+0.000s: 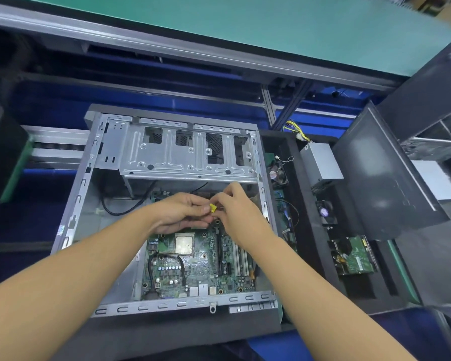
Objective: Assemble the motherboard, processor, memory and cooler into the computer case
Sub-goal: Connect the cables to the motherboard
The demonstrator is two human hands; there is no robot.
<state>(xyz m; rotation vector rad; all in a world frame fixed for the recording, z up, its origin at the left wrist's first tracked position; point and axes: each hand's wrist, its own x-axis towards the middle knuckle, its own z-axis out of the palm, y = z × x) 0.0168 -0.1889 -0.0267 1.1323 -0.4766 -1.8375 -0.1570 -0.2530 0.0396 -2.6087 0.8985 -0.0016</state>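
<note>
An open grey computer case (76,204) lies flat in front of me. Inside it sits the green motherboard (201,272), with the silver processor (184,244) in its socket near the board's middle. Above the board's far end, my left hand (182,212) and my right hand (235,204) meet. Both pinch a small yellow connector (213,208) between their fingertips. A black cable (125,208) curls on the case floor at the left. The far part of the board is hidden by my hands.
The case's metal drive cage (188,149) spans its far side. To the right, a black foam tray (320,246) holds a small fan (279,173), a power supply (323,162) with yellow wires, a cooler (326,212) and a hard drive (354,256). A dark panel (383,178) leans at the right.
</note>
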